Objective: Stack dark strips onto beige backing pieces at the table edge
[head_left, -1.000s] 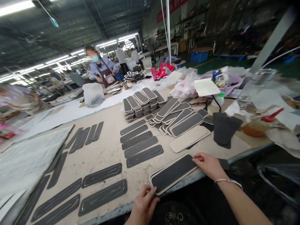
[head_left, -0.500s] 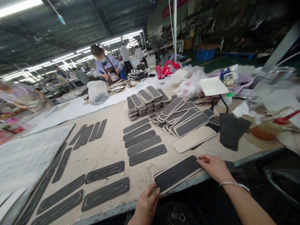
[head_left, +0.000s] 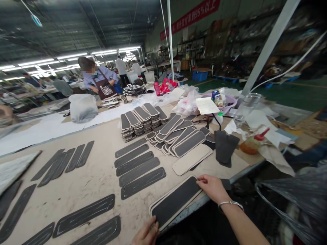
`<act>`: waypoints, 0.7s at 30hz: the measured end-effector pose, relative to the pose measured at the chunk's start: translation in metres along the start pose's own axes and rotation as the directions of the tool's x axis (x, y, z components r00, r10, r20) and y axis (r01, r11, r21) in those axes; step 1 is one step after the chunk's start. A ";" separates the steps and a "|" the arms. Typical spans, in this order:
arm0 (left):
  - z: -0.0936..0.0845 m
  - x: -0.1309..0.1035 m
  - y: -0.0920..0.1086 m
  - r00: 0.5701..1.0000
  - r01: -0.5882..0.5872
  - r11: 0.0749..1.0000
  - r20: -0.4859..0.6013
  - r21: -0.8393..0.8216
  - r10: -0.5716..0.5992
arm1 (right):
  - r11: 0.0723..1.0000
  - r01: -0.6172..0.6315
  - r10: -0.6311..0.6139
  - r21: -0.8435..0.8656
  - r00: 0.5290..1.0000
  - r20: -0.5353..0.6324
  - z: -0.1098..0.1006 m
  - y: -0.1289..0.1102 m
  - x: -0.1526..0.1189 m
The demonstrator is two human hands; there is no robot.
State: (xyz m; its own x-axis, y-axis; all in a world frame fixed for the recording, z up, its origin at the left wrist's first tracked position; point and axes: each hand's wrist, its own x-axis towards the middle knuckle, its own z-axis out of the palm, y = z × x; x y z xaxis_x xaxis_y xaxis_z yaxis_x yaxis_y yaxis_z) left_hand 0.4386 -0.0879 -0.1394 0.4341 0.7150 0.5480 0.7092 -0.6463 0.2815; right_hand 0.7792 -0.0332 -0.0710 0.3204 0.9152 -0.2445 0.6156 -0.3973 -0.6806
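Observation:
A long dark grey panel (head_left: 176,200) with rounded corners and a cream border lies at the table's front edge, on top of one or more like pieces. The fingers of my left hand (head_left: 146,233) pinch its near left corner; part of that hand is cut off by the frame's bottom. At the panel's far right end, my right hand (head_left: 213,189), with a bangle on the wrist, grips the edge between thumb and fingers. Just beyond lies a plain cream panel (head_left: 191,159). Several dark strips with a wet-looking shine, such as this strip (head_left: 143,183), are laid out to the left.
Neat stacks of bordered panels (head_left: 140,117) stand behind a loose pile (head_left: 189,141). Dark pieces (head_left: 226,148) and a bottle of amber liquid with a red nozzle (head_left: 251,144) are at the right. Across the table a person in an apron (head_left: 100,80) works beside a white bag (head_left: 83,108).
My view has swung to the right, so the table's things appear further left. Both hands keep hold of the same panel, which has hardly moved on the table.

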 end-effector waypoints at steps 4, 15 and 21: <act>-0.004 0.001 -0.001 0.999 -0.017 0.995 0.043 -0.096 0.022 | 1.000 0.019 -0.019 -0.008 1.000 0.006 0.000 0.002 0.001; -0.010 0.004 0.001 0.998 -0.019 0.987 0.056 -0.162 0.029 | 0.986 0.128 -0.135 -0.106 0.989 -0.061 0.001 0.009 -0.001; -0.019 0.009 -0.001 0.978 -0.077 0.989 0.184 -0.126 0.100 | 0.886 0.434 -0.462 -0.164 0.858 -0.226 0.017 -0.014 -0.034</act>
State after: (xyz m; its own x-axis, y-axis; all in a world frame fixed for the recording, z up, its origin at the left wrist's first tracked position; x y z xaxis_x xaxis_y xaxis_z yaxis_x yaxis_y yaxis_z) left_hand 0.4315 -0.0860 -0.1199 0.5974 0.6836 0.4194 0.5980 -0.7281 0.3349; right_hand 0.7475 -0.0577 -0.0652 0.1533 0.9531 0.2610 0.8025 0.0341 -0.5957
